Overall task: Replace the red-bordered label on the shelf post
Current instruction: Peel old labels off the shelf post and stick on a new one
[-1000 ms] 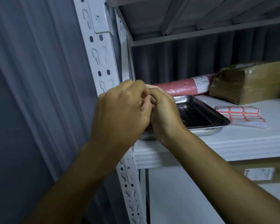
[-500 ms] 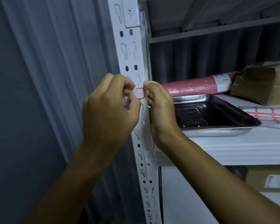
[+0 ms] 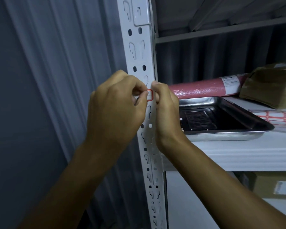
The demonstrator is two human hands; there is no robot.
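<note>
A small white label with a red border (image 3: 150, 95) lies against the white perforated shelf post (image 3: 139, 52) at hand height. My left hand (image 3: 117, 106) pinches the label's left end between thumb and forefinger. My right hand (image 3: 165, 111) has its curled fingers at the label's right end, against the post's edge. Only the right part of the label shows between the two hands. A sheet of red-bordered labels (image 3: 277, 117) lies on the white shelf (image 3: 238, 152) to the right.
A steel tray (image 3: 224, 134) sits on the shelf just right of the post. Behind it lie a pink wrapped roll (image 3: 203, 90) and a brown taped parcel (image 3: 269, 86). A cardboard box (image 3: 274, 185) stands on the shelf below. Grey corrugated wall fills the left.
The view has swung left, bringing the post to the centre. Both hands went from being pressed together in front of the tray to holding the label on the post.
</note>
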